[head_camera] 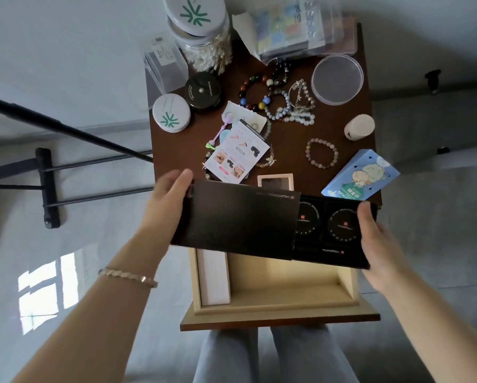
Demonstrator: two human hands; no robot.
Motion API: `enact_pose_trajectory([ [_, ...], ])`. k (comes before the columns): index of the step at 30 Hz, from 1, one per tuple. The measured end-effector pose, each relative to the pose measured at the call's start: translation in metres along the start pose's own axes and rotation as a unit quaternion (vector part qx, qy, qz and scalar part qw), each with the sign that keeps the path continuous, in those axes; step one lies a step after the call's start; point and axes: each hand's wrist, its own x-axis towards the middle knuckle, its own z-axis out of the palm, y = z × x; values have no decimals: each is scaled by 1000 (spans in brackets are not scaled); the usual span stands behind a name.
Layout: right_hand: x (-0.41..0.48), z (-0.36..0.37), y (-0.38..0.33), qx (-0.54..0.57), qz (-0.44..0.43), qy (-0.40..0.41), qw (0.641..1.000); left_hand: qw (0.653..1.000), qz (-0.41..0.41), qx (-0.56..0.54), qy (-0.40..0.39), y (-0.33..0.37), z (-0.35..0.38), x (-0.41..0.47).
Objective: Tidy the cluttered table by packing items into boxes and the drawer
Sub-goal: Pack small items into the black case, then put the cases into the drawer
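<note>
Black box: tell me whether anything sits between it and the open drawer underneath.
Partly. The black box, held by the left hand and right hand, hangs over the drawer. A long white box lies along the drawer's left side, under the black box's left end; the rest of the visible floor is bare. The back is hidden.

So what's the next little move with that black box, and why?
Probably push the flat black cardboard sleeve in the left hand fully over the black inner tray held by the right hand: the tray sticks out, and the open wooden drawer waits below.
</note>
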Motion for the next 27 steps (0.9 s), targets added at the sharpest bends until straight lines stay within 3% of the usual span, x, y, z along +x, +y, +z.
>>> enact_pose_trajectory([
  [3,-2,23,-2,-61,-16,-50,997,996,-27,30,-80,-1,24,-8],
  [9,-8,40,6,12,-10,-119,993,994,-85,-29,-65,-24,42,-28],
  [14,-14,38,26,-168,-118,-124,971,992,-112,-29,-42,-64,41,-34],
  [18,-5,30,43,-261,-122,-160,944,980,-194,25,-40,-103,47,-34],
  [20,8,26,52,-317,-107,-179,925,978,-157,119,-68,-123,47,-29],
  [23,36,15,76,-365,-101,-159,912,958,-34,274,-77,-146,43,-10],
  [27,69,11,117,-348,-93,-92,928,879,128,448,-101,-170,37,23],
])
